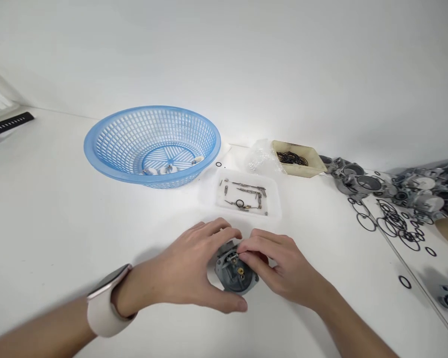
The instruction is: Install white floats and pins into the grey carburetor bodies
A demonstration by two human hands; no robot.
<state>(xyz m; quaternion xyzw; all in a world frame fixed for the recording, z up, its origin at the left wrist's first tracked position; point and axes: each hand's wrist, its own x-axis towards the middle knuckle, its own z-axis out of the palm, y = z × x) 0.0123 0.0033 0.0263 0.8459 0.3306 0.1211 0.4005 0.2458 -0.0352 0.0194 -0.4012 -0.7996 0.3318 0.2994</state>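
Observation:
A grey metal carburetor body [236,276] with brass fittings inside rests on the white table, its open side up. My left hand [197,263] curves round its left side, fingers behind it and thumb in front. Thumb and index finger of my right hand [276,261] are pinched together at the upper right part of the body; whatever they hold is too small to make out. Just beyond the hands, a white plastic tray [274,201] holds small pins, screws, brass pieces and a black ring.
A blue basket [153,178] with a few small parts stands at the back left. Behind the tray are a clear plastic bag [263,158] and a cream container [309,161] of black rings. Metal bodies [369,184] and loose black O-rings [393,219] lie to the right.

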